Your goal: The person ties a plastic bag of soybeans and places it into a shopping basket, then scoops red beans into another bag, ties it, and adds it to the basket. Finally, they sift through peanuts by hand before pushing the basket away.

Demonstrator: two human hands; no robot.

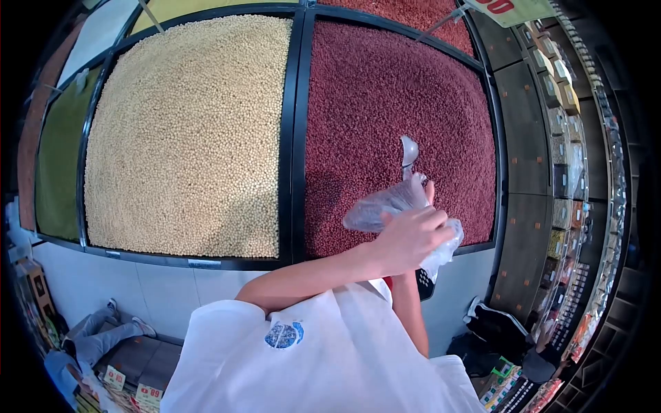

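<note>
A clear plastic bag (pixel 385 208), crumpled and bulging to the left, is held above a bin of dark red beans (pixel 385 89). My left hand (pixel 413 237) reaches across my body with its fingers curled around the bag. Behind it is my right hand (pixel 430 193), mostly hidden; a fingertip shows against the bag's upper end. More whitish plastic (pixel 444 248) bunches below the hands, at the bin's front edge. Just beyond them a clear scoop (pixel 409 150) rests in the red beans.
Left of a black divider (pixel 295 138) lies a bin of pale yellow beans (pixel 186 131), then a green one (pixel 65 155). A price sign (pixel 509 8) stands at the back right. Packed shelves (pixel 564 138) line the right. Other people (pixel 103 337) are at the lower left and lower right.
</note>
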